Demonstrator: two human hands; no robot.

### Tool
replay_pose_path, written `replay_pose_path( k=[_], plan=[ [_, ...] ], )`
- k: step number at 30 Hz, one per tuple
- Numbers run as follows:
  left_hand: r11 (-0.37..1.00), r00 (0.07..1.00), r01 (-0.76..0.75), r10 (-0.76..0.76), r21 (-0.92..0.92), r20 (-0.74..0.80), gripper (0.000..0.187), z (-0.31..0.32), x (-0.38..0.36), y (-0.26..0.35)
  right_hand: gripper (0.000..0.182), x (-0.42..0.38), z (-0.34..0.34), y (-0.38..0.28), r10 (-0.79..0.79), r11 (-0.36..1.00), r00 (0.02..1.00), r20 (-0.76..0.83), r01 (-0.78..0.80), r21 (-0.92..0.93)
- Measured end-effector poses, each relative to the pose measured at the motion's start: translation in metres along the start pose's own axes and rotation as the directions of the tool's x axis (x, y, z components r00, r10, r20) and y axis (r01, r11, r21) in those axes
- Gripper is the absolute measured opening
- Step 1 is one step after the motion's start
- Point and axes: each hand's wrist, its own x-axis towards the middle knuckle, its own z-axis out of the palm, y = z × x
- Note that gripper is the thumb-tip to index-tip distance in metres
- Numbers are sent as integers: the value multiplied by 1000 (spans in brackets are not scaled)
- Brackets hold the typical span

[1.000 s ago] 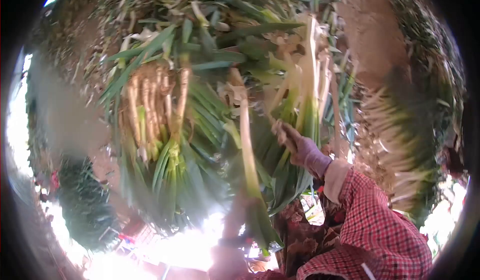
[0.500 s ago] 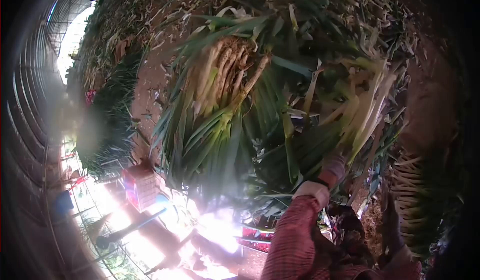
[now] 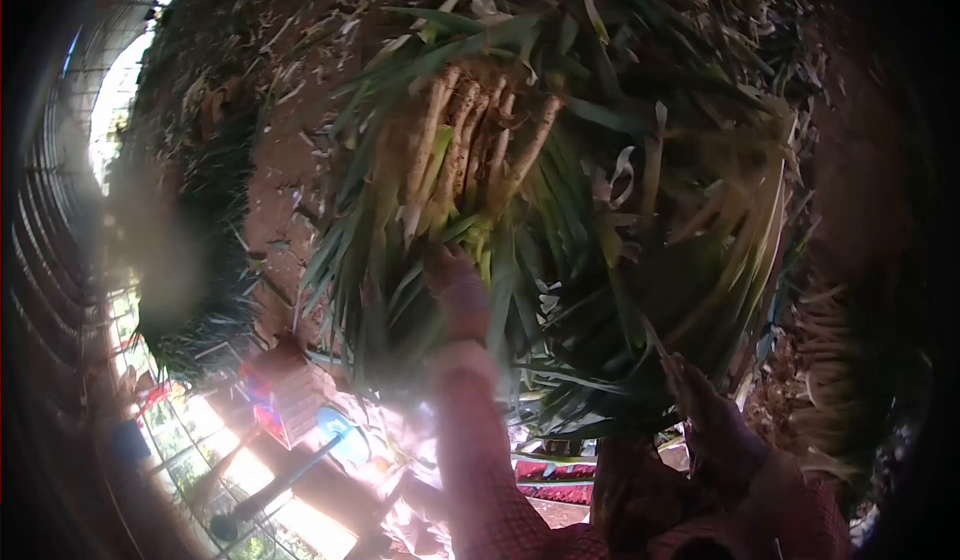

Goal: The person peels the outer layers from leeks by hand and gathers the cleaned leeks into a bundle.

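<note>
My left hand (image 3: 457,278) is closed on the leafy part of a green onion, just below the pale stalks. Brown-skinned green onion stalks (image 3: 462,145) lie in a bundle beyond it, roots away from me and long green leaves spread towards me. To the right, my right hand (image 3: 712,415) is low beside the leaves, fingers curled. A thin pale strip (image 3: 655,340) sticks out from its fingertips; I cannot tell what it is. A second lot of green onions (image 3: 745,230) lies at the right.
A row of pale stalks (image 3: 825,360) runs along the right side. Dark green leaves (image 3: 200,240) are heaped at the left, past a strip of bare soil (image 3: 280,175). A box (image 3: 285,390) and a blue round object with a handle (image 3: 345,435) stand at the lower left.
My left hand has left the right-hand green onions and moved left to the middle bundle. My right hand has come up and forward, and the view has shifted slightly.
</note>
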Motion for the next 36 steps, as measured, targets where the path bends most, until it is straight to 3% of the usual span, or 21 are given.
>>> replay_pose_path(
  k=[1,3,4,6,7,9,10,13,16,18,20,22,23,26,27,29,31,32,33,34,36],
  plan=[
    [1000,997,10,-10,-10,76,59,-6,4,1,103,13,11,14,-11,999,1000,14,11,-39],
    [996,998,-66,66,-53,11,57,5,-3,-1,104,32,13,-4,284,948,953,102,-262,-183],
    [992,994,-105,103,-71,-32,56,8,-2,-1,103,45,20,-7,283,932,952,114,-245,-267],
    [983,973,-143,161,-114,166,54,-16,-6,15,99,67,35,-3,290,880,947,138,-208,-427],
    [979,946,-154,186,-135,265,52,-31,-12,23,97,67,40,-12,173,860,972,159,-70,-505],
    [802,888,-115,348,-587,302,50,-69,-45,34,94,58,50,-30,-47,755,973,227,183,-629],
    [646,854,-52,424,-762,302,50,-77,-65,36,93,55,52,-10,-72,839,985,154,143,-526],
    [730,844,-137,440,-669,307,46,-41,-113,51,90,40,52,42,-52,957,998,-32,41,-286],
    [588,825,-89,496,-804,272,40,45,-134,60,86,17,48,3,55,961,996,-64,-71,-269],
    [428,803,221,430,-876,413,46,41,-136,66,87,11,42,16,45,932,982,-182,-106,-347],
    [405,753,346,418,-846,508,46,32,-124,69,85,27,16,18,353,923,894,-276,-382,-56],
    [533,704,312,426,-786,568,39,29,-118,71,85,20,42,72,193,980,944,-268,-201,-2],
    [112,724,329,608,-938,326,28,119,-110,50,88,8,59,79,37,943,973,-227,-109,-314],
    [-229,645,718,574,-657,505,30,67,-125,41,88,34,25,25,55,956,977,-207,-111,-271],
    [-25,717,504,569,-863,402,31,59,-126,44,85,51,7,16,251,948,945,-209,-283,-144],
    [277,770,-134,633,-951,76,35,88,-127,36,83,47,26,36,140,970,968,-208,-176,-169],
    [275,755,-60,641,-960,137,36,76,-132,35,84,37,44,39,29,970,987,-158,-66,-233],
    [173,724,363,566,-916,394,36,17,-133,46,86,47,40,39,-24,962,983,-180,-26,-272],
    [33,585,712,523,-701,620,35,-19,-134,53,88,57,36,39,-78,950,976,-201,11,-313],
    [106,556,722,498,-684,665,35,-21,-134,55,90,67,31,39,-131,934,966,-222,45,-356],
    [239,511,728,435,-643,741,34,-22,-127,58,88,95,10,22,261,921,946,-195,-304,-243]
  ],
)
